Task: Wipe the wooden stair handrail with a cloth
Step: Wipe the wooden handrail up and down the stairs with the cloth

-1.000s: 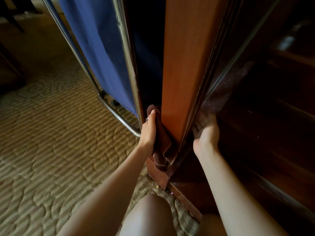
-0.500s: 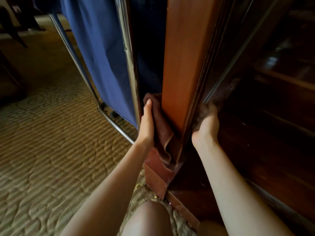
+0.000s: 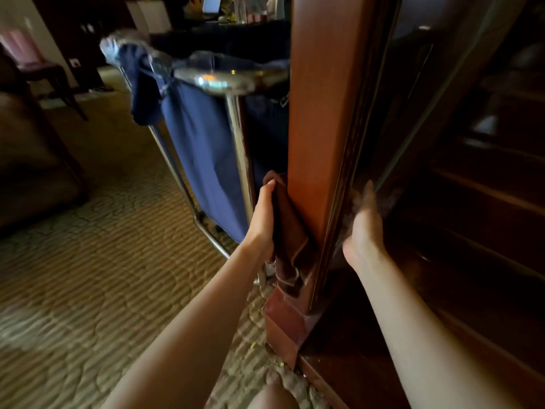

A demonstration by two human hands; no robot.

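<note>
From the head view, our left hand (image 3: pixel 262 219) presses the brown cloth (image 3: pixel 287 231) flat against the wooden post (image 3: pixel 318 119), its fingers (image 3: pixel 267 191) straight and together. Our right hand (image 3: pixel 364 228) braces the far side, its fingers blurred, so we cannot tell their state. We should keep the pressure even and cover every face.
</note>
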